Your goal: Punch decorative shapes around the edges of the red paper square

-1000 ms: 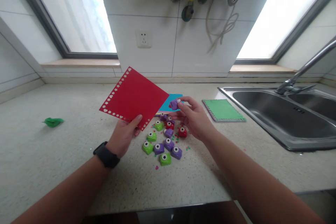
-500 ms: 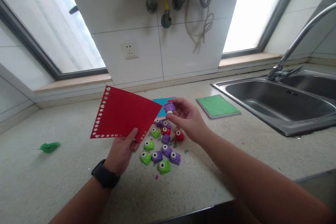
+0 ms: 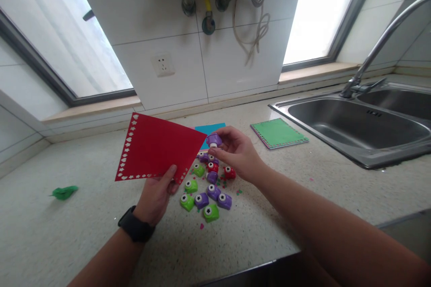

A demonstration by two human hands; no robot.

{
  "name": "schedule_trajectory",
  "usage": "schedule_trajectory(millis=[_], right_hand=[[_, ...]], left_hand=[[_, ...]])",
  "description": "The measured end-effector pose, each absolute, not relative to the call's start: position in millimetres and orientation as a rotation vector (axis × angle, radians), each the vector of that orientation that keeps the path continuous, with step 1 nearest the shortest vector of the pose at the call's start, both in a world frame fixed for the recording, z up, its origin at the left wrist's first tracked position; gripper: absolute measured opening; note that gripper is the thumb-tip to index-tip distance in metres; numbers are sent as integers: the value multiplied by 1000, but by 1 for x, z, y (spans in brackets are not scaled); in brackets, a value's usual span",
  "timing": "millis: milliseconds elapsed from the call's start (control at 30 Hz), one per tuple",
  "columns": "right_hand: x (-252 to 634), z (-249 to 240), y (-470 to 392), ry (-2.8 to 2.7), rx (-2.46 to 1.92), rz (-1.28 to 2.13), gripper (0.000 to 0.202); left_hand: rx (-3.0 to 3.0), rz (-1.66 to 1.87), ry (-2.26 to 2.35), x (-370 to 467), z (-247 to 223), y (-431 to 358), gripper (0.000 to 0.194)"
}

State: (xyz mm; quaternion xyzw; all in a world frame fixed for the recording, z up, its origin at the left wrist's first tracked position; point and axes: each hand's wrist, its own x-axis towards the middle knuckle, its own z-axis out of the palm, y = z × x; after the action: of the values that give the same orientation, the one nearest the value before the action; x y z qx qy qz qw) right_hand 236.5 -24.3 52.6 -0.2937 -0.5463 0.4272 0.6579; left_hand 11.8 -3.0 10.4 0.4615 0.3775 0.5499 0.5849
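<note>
A sheet of red paper [image 3: 158, 143] is pinched at its lower edge by my left hand [image 3: 158, 197], thumb on top. Small shapes such as hearts and stars are cut along its left edge, its bottom edge and part of the right one. My right hand [image 3: 240, 152] grips a purple craft punch [image 3: 213, 140] between thumb and fingers, with its white button facing down. The punch is at the paper's right corner; whether the corner lies in its slot I cannot tell. Below, several green punches [image 3: 211, 212], purple punches [image 3: 224, 201] and red punches [image 3: 229, 172] lie on the counter.
Blue paper [image 3: 210, 130] lies behind the punches. To the right, a stack of green paper [image 3: 279, 133] with punched edges sits beside the steel sink [image 3: 274, 108]. A crumpled green piece [image 3: 64, 192] is at the left. Paper bits [image 3: 202, 226] are scattered on the counter [image 3: 84, 237].
The purple punch in my right hand has shifted slightly left and now meets or overlaps the red paper's corner. The camera view has moved a little. Both holds are unchanged.
</note>
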Motion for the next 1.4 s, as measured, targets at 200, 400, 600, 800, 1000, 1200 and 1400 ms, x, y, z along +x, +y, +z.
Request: schedule_trajectory(millis=[200,400,600,800,1000,1200,1400], right_hand=[[236,53,-25,-1235,-672,959,37],[235,53,-27,-1253,-666,963,37],[234,54,-28,-1263,-641,957,36],[235,54,-27,-1277,-680,955,36],[234,50,-25,-1261,-798,1043,38],[235,47,-24,-1285,-841,1101,40],[236,47,-24,-1345,-897,1100,35]], left_hand=[[1066,1279,898,12,11,-3,30],[1063,1288,903,12,10,-2,31],[1083,1267,900,11,10,-3,28],[1107,1248,921,9,6,-2,27],[1177,1231,905,10,8,-4,25],[1180,1229,924,12,10,-5,30],[1223,1218,947,11,7,-4,28]])
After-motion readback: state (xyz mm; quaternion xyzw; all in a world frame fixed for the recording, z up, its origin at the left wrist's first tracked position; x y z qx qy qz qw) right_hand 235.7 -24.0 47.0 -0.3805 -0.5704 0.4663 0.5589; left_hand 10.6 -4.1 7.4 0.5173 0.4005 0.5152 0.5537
